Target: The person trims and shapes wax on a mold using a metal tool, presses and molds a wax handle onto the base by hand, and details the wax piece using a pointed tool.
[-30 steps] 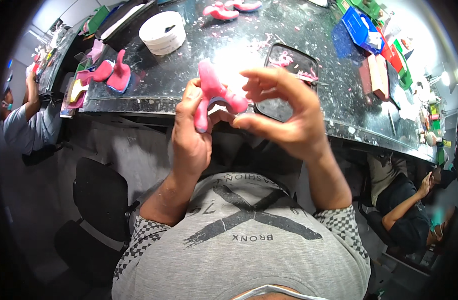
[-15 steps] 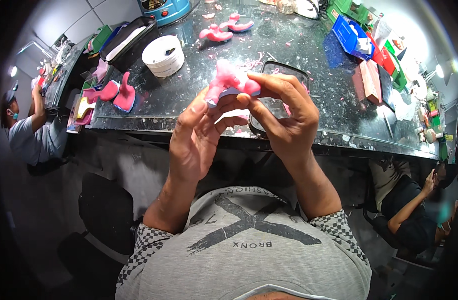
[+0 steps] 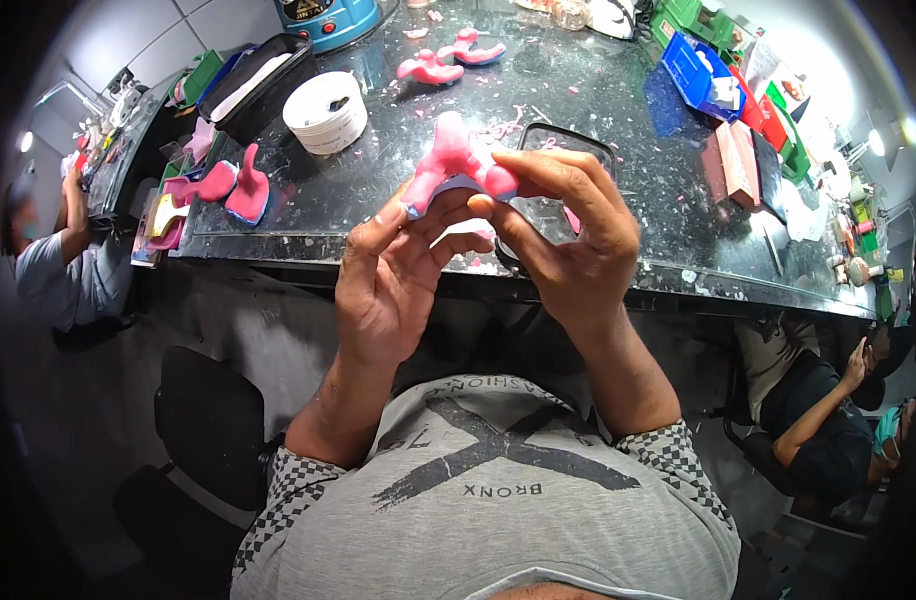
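Observation:
Above the front edge of the bench, both hands hold one pink dental impression tray (image 3: 452, 160), curved, with a rounded stub handle sticking up and a bluish underside. My left hand (image 3: 386, 285) pinches its left end, thumb at the side and fingers beneath. On the right end, the thumb and index finger of my right hand (image 3: 578, 220) are closed. Similar pink pieces with blue undersides lie on the bench: a tray (image 3: 248, 190) at the left, another (image 3: 431, 69) and its neighbour (image 3: 470, 48) farther back.
A black shallow tray (image 3: 610, 150) lies behind my right hand. At the left stand a white tub (image 3: 325, 115), a black bin (image 3: 253, 95) and a blue appliance (image 3: 328, 25). Blue bins (image 3: 693, 72) and a pink box (image 3: 740, 165) are at the right. People sit on both sides.
The pink dental impression tray has shifted slightly left and tilted a little, its stub handle now more upright. Both hands keep their grip.

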